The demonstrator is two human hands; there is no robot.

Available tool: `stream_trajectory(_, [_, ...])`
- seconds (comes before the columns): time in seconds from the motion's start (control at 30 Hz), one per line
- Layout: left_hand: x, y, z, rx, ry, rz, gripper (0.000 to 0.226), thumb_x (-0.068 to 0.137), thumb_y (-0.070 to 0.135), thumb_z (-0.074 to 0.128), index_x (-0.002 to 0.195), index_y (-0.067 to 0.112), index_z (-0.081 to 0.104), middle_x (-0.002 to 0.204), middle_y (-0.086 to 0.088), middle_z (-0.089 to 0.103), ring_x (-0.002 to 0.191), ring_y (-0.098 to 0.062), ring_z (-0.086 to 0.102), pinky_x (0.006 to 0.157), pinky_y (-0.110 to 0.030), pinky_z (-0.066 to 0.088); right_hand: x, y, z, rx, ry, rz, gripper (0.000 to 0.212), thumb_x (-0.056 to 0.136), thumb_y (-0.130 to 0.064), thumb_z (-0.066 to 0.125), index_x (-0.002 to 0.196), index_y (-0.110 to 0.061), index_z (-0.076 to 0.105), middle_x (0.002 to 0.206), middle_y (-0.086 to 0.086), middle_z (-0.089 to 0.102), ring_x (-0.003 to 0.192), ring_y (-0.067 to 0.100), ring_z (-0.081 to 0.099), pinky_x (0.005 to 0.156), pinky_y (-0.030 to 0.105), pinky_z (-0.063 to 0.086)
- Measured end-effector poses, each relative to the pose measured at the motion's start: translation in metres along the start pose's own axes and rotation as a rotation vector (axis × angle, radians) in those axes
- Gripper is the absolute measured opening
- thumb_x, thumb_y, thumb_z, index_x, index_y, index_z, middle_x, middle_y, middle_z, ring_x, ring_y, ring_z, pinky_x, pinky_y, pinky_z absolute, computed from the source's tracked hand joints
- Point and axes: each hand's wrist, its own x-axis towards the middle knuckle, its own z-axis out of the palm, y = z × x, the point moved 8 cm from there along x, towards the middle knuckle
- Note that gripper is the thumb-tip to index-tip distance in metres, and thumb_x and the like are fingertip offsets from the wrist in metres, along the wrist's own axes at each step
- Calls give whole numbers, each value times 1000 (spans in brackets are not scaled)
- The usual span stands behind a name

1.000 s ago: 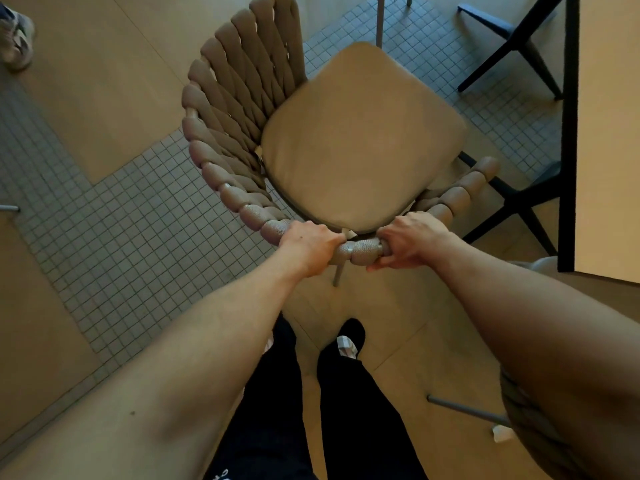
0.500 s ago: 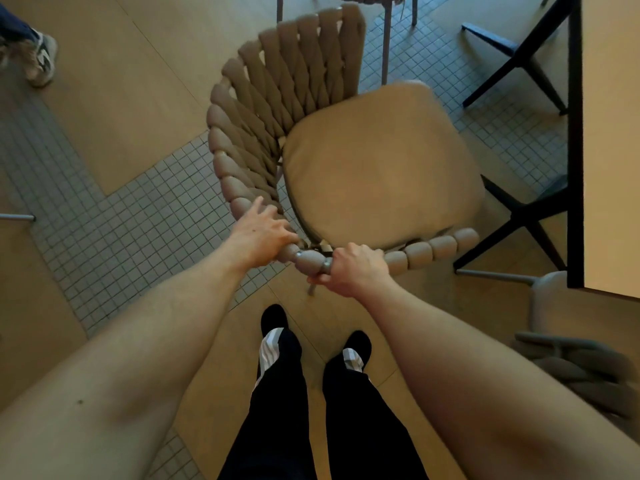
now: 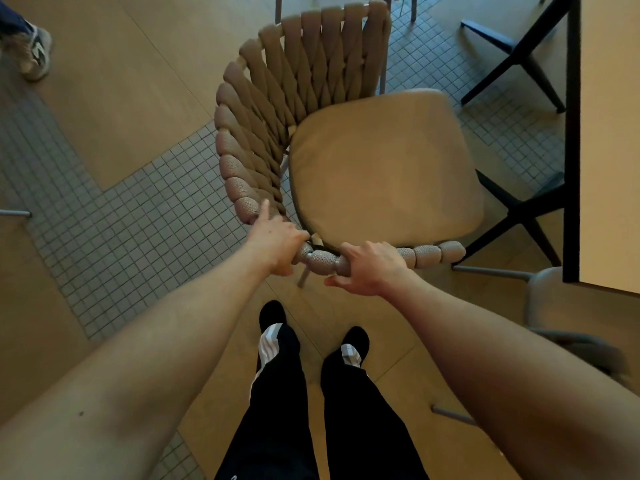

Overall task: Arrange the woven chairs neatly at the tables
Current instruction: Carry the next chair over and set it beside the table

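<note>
A woven chair (image 3: 273,112) with a tan seat cushion (image 3: 381,164) stands in front of me, its curved rope-wrapped back rail turned toward me. My left hand (image 3: 277,242) grips the rail at its near bend, with the index finger pointing up along the weave. My right hand (image 3: 369,268) grips the same rail a little to the right. The light wooden table (image 3: 609,140) with a black edge stands at the right, its black cross-shaped base (image 3: 519,209) just past the chair's seat.
A second woven chair (image 3: 568,327) sits at the lower right, partly behind my right arm. More chair legs (image 3: 384,64) show at the top. Another person's shoe (image 3: 36,55) is at the upper left. My two feet stand on the wood and tiled floor (image 3: 121,220).
The chair has turned so its back swung round to the left and its seat now faces the table. My hands shifted along the rail and the left index finger lifted.
</note>
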Motion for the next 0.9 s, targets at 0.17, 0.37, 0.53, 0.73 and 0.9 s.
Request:
stream_trajectory(0.17, [3,64,-9,-164,71,23,63,75,64,71,122,27,51,121,0,64,112,-27,61,102,-51,35,-10,37,0,-112,-25,-4,67,82,-84,54,114,-26,54,107,4,69,100,27,67,78,36,37])
stream_trajectory(0.37, [9,90,-21,-278,192,-48,46,84,53,71,116,27,51,108,-2,68,104,-31,64,78,-40,36,-17,78,4,-80,-52,63,68,73,-92,54,96,-28,44,102,4,66,95,29,65,72,37,42])
stream_trajectory(0.53, [11,84,-23,-296,217,36,22,93,39,59,112,30,53,98,-2,65,94,-30,64,69,-38,36,-19,71,2,-107,-2,45,65,78,-90,48,97,-28,40,101,3,65,97,29,64,76,40,41])
stream_trajectory(0.73, [9,59,-20,-250,172,74,28,94,40,59,121,36,52,104,0,64,98,-27,62,74,-42,40,-10,52,2,-20,5,100,63,80,-88,48,98,-27,44,92,0,56,99,28,62,80,43,38])
stream_trajectory(0.9, [17,25,-18,-185,139,70,34,90,42,62,123,40,52,107,2,65,99,-25,64,80,-41,48,7,31,-6,52,23,156,65,81,-87,48,99,-25,45,98,0,58,99,28,60,80,44,36])
